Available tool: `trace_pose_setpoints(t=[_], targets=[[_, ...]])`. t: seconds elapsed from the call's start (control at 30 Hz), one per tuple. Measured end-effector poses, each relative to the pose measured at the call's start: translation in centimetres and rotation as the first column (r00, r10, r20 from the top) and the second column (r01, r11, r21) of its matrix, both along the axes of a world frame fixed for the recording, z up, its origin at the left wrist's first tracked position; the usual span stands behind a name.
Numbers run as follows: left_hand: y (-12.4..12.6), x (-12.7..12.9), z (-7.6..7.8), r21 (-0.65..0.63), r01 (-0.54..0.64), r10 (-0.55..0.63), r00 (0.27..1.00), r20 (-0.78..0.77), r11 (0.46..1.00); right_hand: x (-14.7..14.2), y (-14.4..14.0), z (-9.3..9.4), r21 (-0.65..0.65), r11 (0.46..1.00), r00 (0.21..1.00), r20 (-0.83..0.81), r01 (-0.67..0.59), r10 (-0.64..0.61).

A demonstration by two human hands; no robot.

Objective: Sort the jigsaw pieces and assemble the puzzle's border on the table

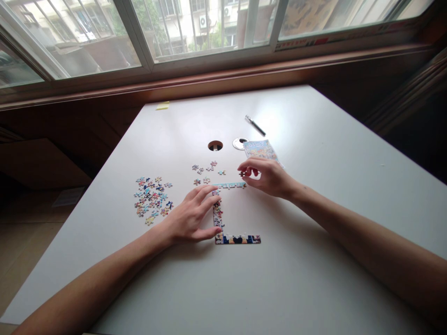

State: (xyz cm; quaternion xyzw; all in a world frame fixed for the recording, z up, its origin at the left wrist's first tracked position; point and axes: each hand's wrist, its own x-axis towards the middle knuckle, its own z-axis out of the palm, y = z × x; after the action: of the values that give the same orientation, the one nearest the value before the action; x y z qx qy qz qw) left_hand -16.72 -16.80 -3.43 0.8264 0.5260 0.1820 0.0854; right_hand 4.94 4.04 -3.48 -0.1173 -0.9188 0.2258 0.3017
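Head view: white table [314, 195] under a window, partly built puzzle frame [223, 218] at centre – top strip, left side, short bottom run

Left hand [190, 218] flat on the table, fingers spread and slightly apart, tips pressing the frame's upper left corner, holding nothing

Right hand [267, 177] just past the right end of the top strip, thumb and forefinger pinched on a small piece [242, 173]; remaining fingers curled loosely

Piece raised a little above the strip's free end, not yet seated, by the look of it

Loose pile [152, 200] well to the left; a few strays [206, 172] just beyond the strip; printed card [261, 150] behind the right hand; pen [255, 125], cable hole [215, 145] and its cap [239, 143] farther back; yellow note [162, 105] at the far edge

Likely step: adding the piece to the top strip. Best done by keeping the left fingertips firm on the corner so the thin strip cannot slide, turning the piece until its straight edge lines up with the strip's outer edge, lowering tab into socket from above, then pressing flat with one fingertip. No forcing if it resists – a wrong fit would buckle the row
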Motion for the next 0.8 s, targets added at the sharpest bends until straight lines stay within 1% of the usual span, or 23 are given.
trace_pose_setpoints(t=[0.2,0.5,0.8], targets=[[0.0,0.0,0.0,0.004,0.002,-0.002,1.0,0.016,1.0,0.0,0.2,-0.2,-0.007,0.999,0.999,0.002,-0.038,0.038],[0.0,-0.1,-0.1,0.007,0.005,-0.005,1.0,0.026,1.0,0.0,-0.2,0.2,-0.023,0.999,0.999,0.005,-0.032,0.032],[0.0,-0.1,-0.1,0.009,0.006,-0.006,1.0,0.028,1.0,-0.1,-1.0,1.0,0.015,0.999,0.999,0.033,-0.028,0.028]])
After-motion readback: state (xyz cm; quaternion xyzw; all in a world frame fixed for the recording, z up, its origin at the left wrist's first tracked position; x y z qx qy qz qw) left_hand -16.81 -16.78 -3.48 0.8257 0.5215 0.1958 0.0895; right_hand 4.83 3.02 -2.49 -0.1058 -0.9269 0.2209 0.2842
